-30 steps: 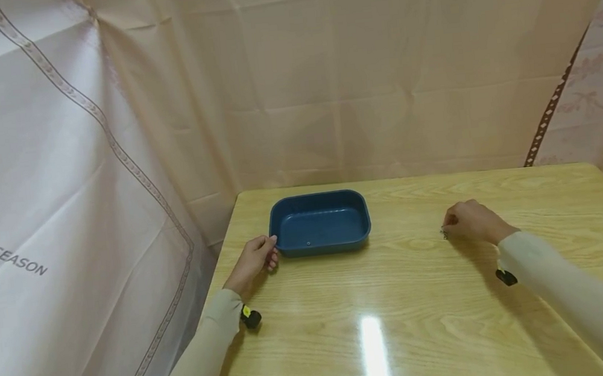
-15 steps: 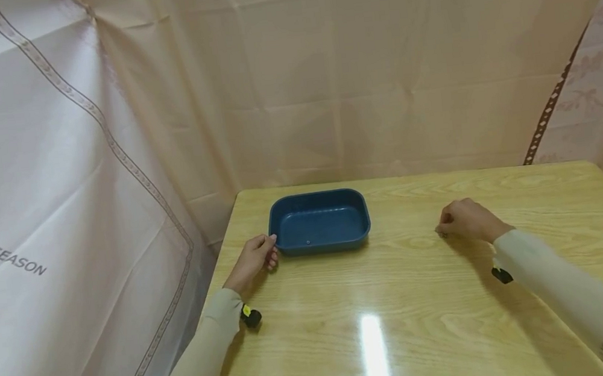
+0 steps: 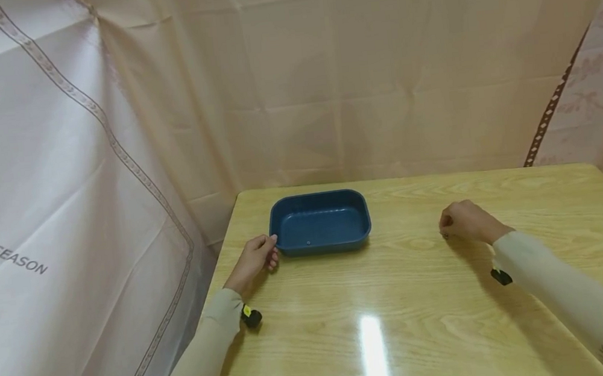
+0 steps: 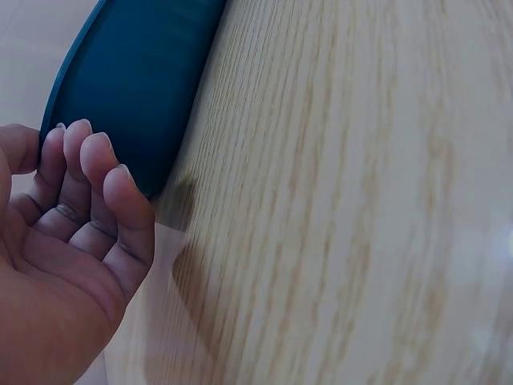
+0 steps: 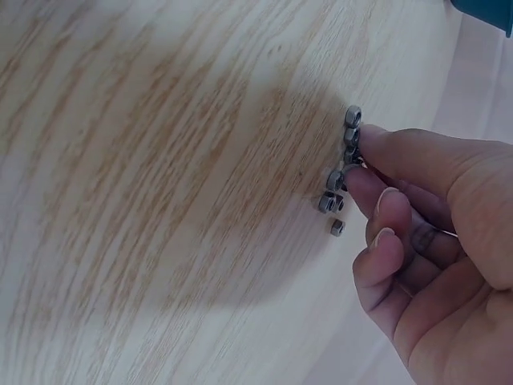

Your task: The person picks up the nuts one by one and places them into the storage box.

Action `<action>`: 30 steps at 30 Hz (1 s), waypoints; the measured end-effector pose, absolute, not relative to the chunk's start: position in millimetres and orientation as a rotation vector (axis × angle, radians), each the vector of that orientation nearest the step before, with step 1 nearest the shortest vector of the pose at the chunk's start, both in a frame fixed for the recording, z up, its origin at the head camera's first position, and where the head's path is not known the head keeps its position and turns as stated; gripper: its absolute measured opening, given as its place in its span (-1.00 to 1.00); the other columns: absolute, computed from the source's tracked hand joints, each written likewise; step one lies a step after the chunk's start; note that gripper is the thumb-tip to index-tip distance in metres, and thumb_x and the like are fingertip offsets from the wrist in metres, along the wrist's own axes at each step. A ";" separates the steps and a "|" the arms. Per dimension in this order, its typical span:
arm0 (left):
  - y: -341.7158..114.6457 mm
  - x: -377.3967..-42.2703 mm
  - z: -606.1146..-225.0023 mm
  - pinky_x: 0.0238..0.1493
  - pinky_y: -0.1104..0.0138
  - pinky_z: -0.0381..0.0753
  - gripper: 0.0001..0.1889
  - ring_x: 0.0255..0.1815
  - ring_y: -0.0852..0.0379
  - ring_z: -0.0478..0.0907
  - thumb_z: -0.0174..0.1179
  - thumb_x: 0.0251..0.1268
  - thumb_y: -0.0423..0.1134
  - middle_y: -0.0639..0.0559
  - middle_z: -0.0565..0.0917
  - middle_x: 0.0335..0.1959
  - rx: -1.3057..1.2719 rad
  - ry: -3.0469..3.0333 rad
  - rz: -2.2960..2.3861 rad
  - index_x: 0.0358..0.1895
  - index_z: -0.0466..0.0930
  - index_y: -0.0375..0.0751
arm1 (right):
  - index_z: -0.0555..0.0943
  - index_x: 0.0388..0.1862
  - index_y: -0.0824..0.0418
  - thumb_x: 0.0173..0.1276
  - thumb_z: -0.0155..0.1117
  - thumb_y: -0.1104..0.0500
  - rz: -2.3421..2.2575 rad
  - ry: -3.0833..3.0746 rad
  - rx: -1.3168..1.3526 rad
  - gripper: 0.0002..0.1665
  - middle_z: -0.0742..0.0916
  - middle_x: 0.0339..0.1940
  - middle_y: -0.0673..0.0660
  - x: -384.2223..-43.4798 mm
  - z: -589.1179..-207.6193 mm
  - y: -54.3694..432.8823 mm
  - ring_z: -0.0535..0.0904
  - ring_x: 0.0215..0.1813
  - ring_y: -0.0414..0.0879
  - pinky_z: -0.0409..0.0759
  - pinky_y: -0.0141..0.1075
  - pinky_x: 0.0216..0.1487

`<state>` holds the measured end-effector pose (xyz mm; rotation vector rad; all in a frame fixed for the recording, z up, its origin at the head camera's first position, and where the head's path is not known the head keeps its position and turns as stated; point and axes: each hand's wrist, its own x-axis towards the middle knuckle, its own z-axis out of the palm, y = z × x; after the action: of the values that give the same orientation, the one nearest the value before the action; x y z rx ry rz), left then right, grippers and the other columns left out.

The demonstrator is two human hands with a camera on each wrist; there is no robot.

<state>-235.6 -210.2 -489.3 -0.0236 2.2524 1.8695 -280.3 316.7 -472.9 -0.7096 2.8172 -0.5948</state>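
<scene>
The left hand [image 3: 254,258] pinches the near left corner of a blue rectangular tray [image 3: 322,248] between thumb and fingers. In the left wrist view the thumb lies outside the tray's wall and the fingertips touch its inner side. One small metal nut [image 3: 308,243] lies inside the tray. To the right, the right hand [image 3: 468,220] is low over the table, thumb and index finger bent around part of a small cluster of metal nuts [image 5: 336,180]. At least one nut seems pinched between them, partly hidden by the fingertips. Several others lie on the wood beside the index finger.
Both hands work at a light wood-grain table [image 3: 410,298] with a bright lamp reflection near its front. Beige cloth [image 3: 324,89] hangs behind the table, and a white printed cloth [image 3: 55,236] hangs on the left. Each wrist carries a small black camera [image 3: 251,318].
The right hand shifted slightly left, then a little back right, staying at the nuts, which show less from the head view now. The left hand and tray have stayed put.
</scene>
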 end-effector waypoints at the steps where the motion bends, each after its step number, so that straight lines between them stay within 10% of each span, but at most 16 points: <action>1: -210.5 -235.7 -489.4 -0.44 0.34 0.54 -0.55 -0.49 0.12 0.49 0.04 0.65 0.02 -0.08 0.57 -0.42 -0.022 2.255 1.868 -0.17 0.50 -0.41 | 0.77 -0.31 0.22 0.40 0.40 0.29 -0.592 2.824 -0.717 -0.93 0.78 -0.35 0.00 -280.6 -472.9 317.3 0.71 -0.24 0.03 0.68 0.06 -0.11; 30: -208.8 -234.1 -488.7 -0.43 0.33 0.54 -0.54 -0.50 0.12 0.48 0.03 0.66 0.02 -0.07 0.58 -0.43 -0.026 2.277 1.851 -0.15 0.51 -0.43 | 0.75 -0.40 0.25 0.47 0.35 0.23 -0.674 2.759 -0.604 -0.78 0.73 -0.47 0.02 -276.2 -472.2 322.4 0.40 -0.49 -0.15 0.39 -0.29 -0.41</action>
<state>-234.1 -208.8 -488.7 -0.0259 2.2772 1.8508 -276.2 322.4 -472.2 -0.6041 2.7588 -0.6736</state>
